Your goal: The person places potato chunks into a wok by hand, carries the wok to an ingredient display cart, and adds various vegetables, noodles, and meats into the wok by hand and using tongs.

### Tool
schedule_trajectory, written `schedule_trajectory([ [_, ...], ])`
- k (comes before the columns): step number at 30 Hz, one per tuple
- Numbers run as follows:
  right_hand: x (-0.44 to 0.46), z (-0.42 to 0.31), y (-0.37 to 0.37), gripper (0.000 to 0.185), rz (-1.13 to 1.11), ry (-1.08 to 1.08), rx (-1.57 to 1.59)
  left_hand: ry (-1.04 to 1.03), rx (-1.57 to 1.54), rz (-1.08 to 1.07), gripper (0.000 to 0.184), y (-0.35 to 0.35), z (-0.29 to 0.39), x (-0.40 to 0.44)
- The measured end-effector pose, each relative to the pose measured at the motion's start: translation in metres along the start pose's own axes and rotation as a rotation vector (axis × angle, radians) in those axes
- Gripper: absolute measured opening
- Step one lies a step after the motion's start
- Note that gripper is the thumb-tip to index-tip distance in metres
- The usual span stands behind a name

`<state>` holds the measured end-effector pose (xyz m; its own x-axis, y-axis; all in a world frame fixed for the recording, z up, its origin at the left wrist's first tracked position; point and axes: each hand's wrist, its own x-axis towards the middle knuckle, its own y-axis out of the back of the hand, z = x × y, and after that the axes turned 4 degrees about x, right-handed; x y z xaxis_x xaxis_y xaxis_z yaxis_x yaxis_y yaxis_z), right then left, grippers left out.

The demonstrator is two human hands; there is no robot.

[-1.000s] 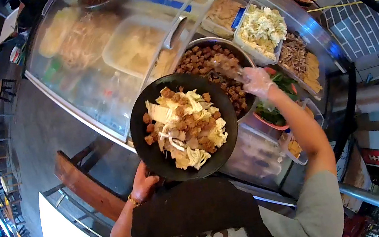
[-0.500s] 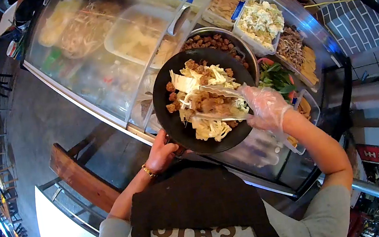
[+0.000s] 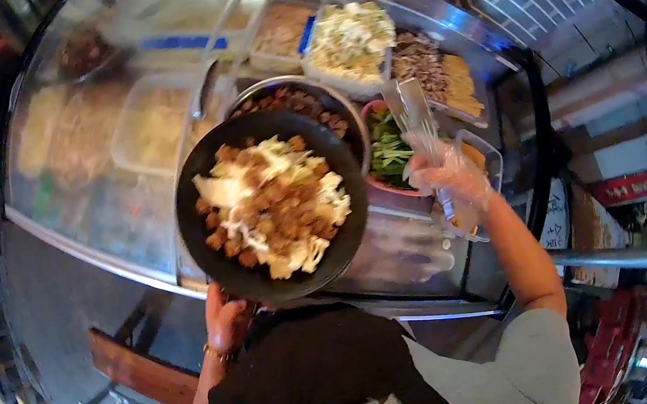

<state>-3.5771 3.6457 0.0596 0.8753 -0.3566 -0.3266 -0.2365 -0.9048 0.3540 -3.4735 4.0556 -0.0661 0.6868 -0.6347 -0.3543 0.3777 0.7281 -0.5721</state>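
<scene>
Steadily now: my left hand (image 3: 227,323) grips round black pan (image 3: 192,214) overlapping steel bowl (image 3: 364,132); I'd keep pan level under pale cabbage (image 3: 299,262), brown chunks (image 3: 279,213). Gloved right hand (image 3: 452,178) holds clear plastic tongs (image 3: 412,107); I'd avoid snagging rims.

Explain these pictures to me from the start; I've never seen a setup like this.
There is no robot here: these are a person's own hands, seen by a camera worn on the head that looks forward and down. The left hand holds a black pan at its near edge, filled with pale leafy pieces and brown chunks. The right hand, in a clear glove, holds clear tongs. Beyond is a food case with a sliding see-through cover. In its uncovered part sit a metal bowl of brown chunks, a tub of pale food and some green leaves.
</scene>
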Motion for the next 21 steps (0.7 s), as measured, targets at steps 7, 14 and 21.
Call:
schedule_trajectory([
  [7, -0.054, 0.105, 0.07, 0.061, 0.033, -0.169, 0.395, -0.082, 0.09, 0.063, 0.061, -0.026, 0.01, -0.014],
  [14, -0.046, 0.136, 0.165, 0.057, 0.519, -0.096, -0.532, -0.188, 0.136, 0.123, 0.061, -0.05, 0.008, -0.013],
  [21, -0.018, 0.028, 0.181, 0.056, 0.537, -0.501, -1.206, -0.086, 0.04, -0.055, 0.055, -0.036, 0.025, -0.02],
])
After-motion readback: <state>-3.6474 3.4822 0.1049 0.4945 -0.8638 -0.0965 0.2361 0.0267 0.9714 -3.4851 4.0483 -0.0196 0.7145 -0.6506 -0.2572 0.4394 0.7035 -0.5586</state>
